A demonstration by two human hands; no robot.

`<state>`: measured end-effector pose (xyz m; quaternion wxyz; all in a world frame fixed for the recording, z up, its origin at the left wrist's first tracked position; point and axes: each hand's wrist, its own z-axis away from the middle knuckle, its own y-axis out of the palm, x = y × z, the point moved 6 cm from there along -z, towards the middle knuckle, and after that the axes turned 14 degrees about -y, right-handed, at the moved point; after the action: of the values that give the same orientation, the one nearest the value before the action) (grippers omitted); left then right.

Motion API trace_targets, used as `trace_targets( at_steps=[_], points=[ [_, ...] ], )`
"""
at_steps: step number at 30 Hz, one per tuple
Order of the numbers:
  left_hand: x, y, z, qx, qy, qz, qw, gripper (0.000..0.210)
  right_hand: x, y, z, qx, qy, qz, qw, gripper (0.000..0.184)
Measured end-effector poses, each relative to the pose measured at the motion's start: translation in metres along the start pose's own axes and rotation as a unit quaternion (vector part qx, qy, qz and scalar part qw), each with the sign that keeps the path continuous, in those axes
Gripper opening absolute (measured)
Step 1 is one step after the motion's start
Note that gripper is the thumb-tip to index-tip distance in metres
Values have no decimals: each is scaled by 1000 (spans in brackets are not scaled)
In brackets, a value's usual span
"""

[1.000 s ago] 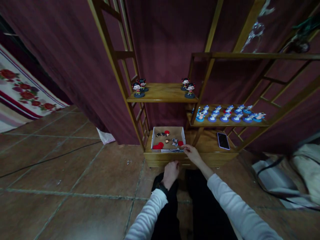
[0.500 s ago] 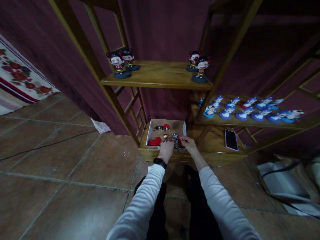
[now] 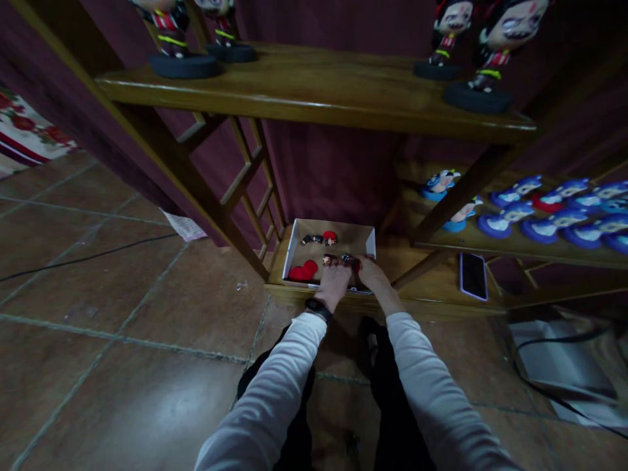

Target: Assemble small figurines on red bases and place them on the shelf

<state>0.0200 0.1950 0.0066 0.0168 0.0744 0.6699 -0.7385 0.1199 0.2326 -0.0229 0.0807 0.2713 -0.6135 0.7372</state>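
A shallow white-walled box [image 3: 293,243] sits on the lowest wooden shelf [image 3: 432,291]. Inside lie red heart-shaped pieces [image 3: 303,271], a small dark and red piece [image 3: 321,239] and small figurine parts [image 3: 330,260] near its front. My left hand [image 3: 333,282] reaches over the box's front edge, with its fingers on the small parts. Beside it, my right hand [image 3: 371,273] rests at the front right corner, fingertips against a small red piece [image 3: 355,265]. The backs of my hands hide whether either one grips anything.
Black-haired figurines [image 3: 483,39] stand on the upper shelf [image 3: 314,98], close overhead. Several blue figurines [image 3: 510,216] fill the right shelf. A phone [image 3: 473,275] lies right of the box. A bag [image 3: 559,366] with cords lies on the tiled floor at right, and a paper [image 3: 184,226] at left.
The view has moved in close to the shelves. My left hand rose from my knee into the box, and my right hand shifted slightly along the box's front right corner.
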Motion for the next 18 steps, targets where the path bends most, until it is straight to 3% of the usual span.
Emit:
trace_targets(
  at_steps=[5, 10, 14, 18],
  points=[
    [0, -3, -1, 1, 13, 11, 1000, 30, 4, 10, -8, 30, -9, 9, 999, 35],
    [30, -15, -9, -9, -51, 11, 999, 30, 1, 13, -16, 28, -8, -49, 998, 39],
    [60, -23, -14, -15, -113, 15, 993, 29, -17, 12, -23, -31, 31, -121, 992, 43],
    [73, -28, -16, 13, -141, 25, 990, 29, -31, 17, -28, -70, 60, -145, 985, 45]
  ],
)
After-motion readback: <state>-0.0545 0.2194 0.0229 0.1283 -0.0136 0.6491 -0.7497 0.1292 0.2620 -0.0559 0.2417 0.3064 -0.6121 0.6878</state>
